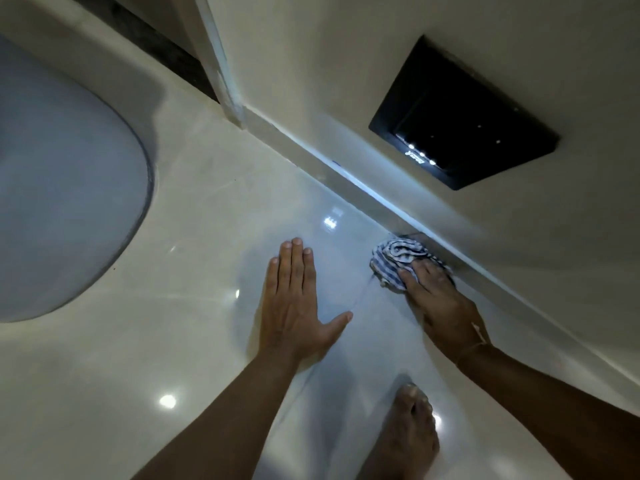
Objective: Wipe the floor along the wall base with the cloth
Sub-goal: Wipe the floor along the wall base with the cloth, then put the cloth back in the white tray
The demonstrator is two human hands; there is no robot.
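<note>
A blue-and-white striped cloth (pixel 394 259) lies bunched on the glossy pale floor (pixel 214 341), right against the wall base (pixel 346 174). My right hand (pixel 438 299) presses down on the cloth's near side, fingers over it. My left hand (pixel 294 299) rests flat on the floor to the left of the cloth, fingers together and thumb out, holding nothing. The skirting runs diagonally from upper left to lower right.
A black switch panel (pixel 464 116) with small lights is set in the wall above the cloth. A large grey rounded object (pixel 59 188) fills the left side. A white door frame (pixel 221 64) meets the floor at the top. My bare foot (pixel 408 434) stands at the bottom.
</note>
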